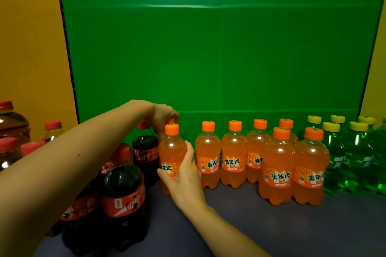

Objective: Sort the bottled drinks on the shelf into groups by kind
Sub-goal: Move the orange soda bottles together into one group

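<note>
**Two hands on the orange sodas, colas alongside**

Nearest, at the left of the dark shelf (229, 225), stands a cluster of cola bottles (125, 190), dark with red caps and red labels. The left forearm crosses above them.

Just past them, the right hand (183, 175) wraps the lower half of an upright orange bottle (172, 150). The thumb lies across the left of the label and the fingers curl round the right side. The bottle is clear plastic full of bright orange drink, with a lid of the same orange and an orange label with green characters. Its base sits at shelf level (the hand hides most of the contact).

Directly behind it, the left hand (161, 118) hangs over from above. Its fingertips pinch the orange cap (171, 120) of a second bottle, whose body is hidden by the one in front. Another cola (146, 152) stands just to the left of this pair.

Across a small gap to the right are six matching orange sodas (277, 165): four in a back row and two in front, packed close together. Beside those stand green bottles (357, 152) with yellow caps.

At the far left are red-capped bottles of brown drink (12, 123), one of them much larger. A green backdrop (208, 58) closes the rear, with a yellow wall (31, 48) to the left of it.
</note>
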{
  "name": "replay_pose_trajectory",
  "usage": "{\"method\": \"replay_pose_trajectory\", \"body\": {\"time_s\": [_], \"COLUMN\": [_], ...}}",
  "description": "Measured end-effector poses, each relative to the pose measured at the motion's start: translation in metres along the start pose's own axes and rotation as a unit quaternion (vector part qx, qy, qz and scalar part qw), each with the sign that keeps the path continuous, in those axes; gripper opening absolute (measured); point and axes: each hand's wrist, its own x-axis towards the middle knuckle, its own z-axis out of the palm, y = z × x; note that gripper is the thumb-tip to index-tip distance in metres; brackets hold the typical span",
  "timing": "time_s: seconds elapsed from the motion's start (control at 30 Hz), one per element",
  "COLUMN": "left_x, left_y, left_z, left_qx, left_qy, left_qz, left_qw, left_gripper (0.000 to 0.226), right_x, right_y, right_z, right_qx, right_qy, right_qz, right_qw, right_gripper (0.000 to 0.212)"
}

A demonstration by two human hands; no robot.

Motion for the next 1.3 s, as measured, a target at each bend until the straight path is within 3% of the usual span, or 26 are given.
{"method": "replay_pose_trajectory", "body": {"time_s": [0.2, 0.43, 0.57, 0.7, 0.8, 1.03, 1.23, 1.3], "left_x": [-0.014, -0.066, -0.096, -0.116, -0.121, -0.113, -0.100, -0.096], "left_y": [0.007, 0.029, 0.051, 0.087, 0.112, 0.146, 0.158, 0.157], "left_z": [-0.010, -0.047, -0.054, -0.049, -0.033, 0.020, 0.061, 0.072], "left_qx": [-0.090, -0.131, -0.190, -0.231, -0.219, -0.205, -0.261, -0.304], "left_qy": [0.044, 0.224, 0.297, 0.320, 0.329, 0.309, 0.325, 0.352], "left_qz": [0.008, -0.001, 0.004, -0.022, -0.052, -0.108, -0.126, -0.122], "left_qw": [0.995, 0.966, 0.936, 0.919, 0.917, 0.922, 0.900, 0.877], "left_gripper": [0.046, 0.064, 0.062, 0.056, 0.054, 0.070, 0.069, 0.074], "right_x": [-0.013, -0.029, -0.037, -0.046, -0.052, -0.068, -0.077, -0.077], "right_y": [-0.006, 0.001, 0.017, 0.033, 0.045, 0.045, 0.044, 0.046], "right_z": [-0.019, -0.069, -0.104, -0.126, -0.132, -0.133, -0.139, -0.138], "right_qx": [0.058, 0.137, 0.138, 0.139, 0.122, 0.019, -0.062, -0.078], "right_qy": [0.004, 0.023, 0.037, 0.012, 0.003, 0.043, 0.082, 0.086], "right_qz": [-0.019, -0.020, 0.003, 0.028, 0.038, 0.042, 0.046, 0.042], "right_qw": [0.998, 0.990, 0.990, 0.990, 0.992, 0.998, 0.994, 0.992], "right_gripper": [0.085, 0.073, 0.075, 0.084, 0.075, 0.085, 0.080, 0.076]}}
